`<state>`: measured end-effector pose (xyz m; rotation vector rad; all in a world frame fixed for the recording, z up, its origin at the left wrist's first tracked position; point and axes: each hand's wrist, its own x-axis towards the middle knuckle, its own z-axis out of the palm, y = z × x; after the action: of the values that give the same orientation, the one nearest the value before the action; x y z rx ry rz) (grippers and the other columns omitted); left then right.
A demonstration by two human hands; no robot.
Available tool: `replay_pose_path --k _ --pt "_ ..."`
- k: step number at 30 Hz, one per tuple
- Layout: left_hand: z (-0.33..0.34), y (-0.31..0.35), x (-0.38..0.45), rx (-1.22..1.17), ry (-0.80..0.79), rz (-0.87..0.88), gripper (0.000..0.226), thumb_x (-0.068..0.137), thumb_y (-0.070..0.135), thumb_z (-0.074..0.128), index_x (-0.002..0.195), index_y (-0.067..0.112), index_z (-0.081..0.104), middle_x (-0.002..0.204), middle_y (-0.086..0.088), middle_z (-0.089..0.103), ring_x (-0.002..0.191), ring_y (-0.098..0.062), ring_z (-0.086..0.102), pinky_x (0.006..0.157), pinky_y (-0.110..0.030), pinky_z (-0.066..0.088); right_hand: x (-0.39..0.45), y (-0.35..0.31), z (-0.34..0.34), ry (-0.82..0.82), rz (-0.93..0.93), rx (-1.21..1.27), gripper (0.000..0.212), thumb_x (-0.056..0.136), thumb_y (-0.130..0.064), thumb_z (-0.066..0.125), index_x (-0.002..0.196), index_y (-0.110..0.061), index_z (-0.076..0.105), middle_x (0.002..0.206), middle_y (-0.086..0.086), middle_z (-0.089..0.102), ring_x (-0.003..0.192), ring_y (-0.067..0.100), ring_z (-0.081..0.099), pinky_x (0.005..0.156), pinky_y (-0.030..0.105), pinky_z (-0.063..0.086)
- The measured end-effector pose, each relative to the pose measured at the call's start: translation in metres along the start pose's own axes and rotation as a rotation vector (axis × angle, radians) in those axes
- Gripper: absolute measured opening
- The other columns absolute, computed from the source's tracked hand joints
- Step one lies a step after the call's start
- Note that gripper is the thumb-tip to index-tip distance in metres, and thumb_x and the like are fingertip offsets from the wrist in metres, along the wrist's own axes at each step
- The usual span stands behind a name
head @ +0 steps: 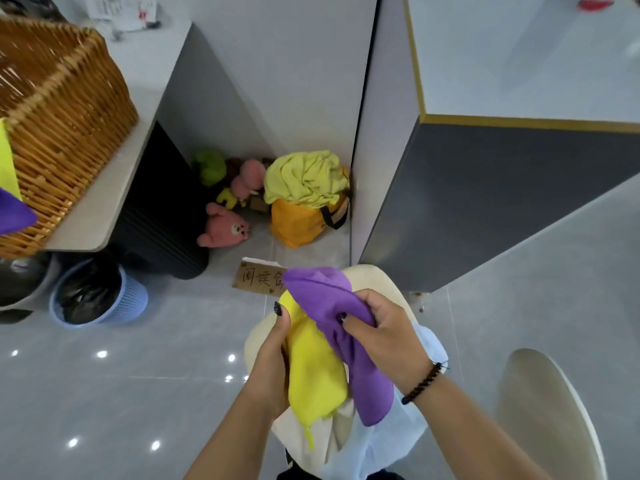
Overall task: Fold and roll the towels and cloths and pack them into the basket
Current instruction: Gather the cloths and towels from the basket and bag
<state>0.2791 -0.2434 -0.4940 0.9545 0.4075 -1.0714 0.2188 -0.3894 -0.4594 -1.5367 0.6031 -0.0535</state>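
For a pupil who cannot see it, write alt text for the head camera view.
A person's left hand holds a yellow cloth and the right hand grips a purple cloth above a grey tiled floor. A wicker basket sits on a counter at upper left; soft toys lie in the far corner.

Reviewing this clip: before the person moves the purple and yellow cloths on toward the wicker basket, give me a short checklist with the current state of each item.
1. Right hand has a firm hold on the purple cloth: ok, fingers curled round it.
2. Left hand holds the yellow cloth: ok, gripped along its side.
3. Cloths folded or rolled: not ok, both hang bunched and loose.
4. Cloths separated from each other: not ok, purple drapes over yellow.
5. Wicker basket within reach on the counter: cannot tell, it sits far to the left.
6. Room left inside the basket: cannot tell, interior barely visible.
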Motion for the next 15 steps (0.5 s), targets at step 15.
replay_pose_path --k 15 --pt "-0.066 -0.036 0.039 0.365 0.585 -0.032 0.048 0.049 0.026 0.083 0.093 0.011 0.072 0.086 -0.012 0.074 0.080 -0.032 0.070 0.070 -0.039 0.057 0.000 0.146 -0.016 0.213 0.463 -0.186 0.030 0.076 -0.011 0.074 0.098 -0.021 0.056 0.108 -0.005 0.058 0.100 0.016 0.057 0.073 0.019 0.042"
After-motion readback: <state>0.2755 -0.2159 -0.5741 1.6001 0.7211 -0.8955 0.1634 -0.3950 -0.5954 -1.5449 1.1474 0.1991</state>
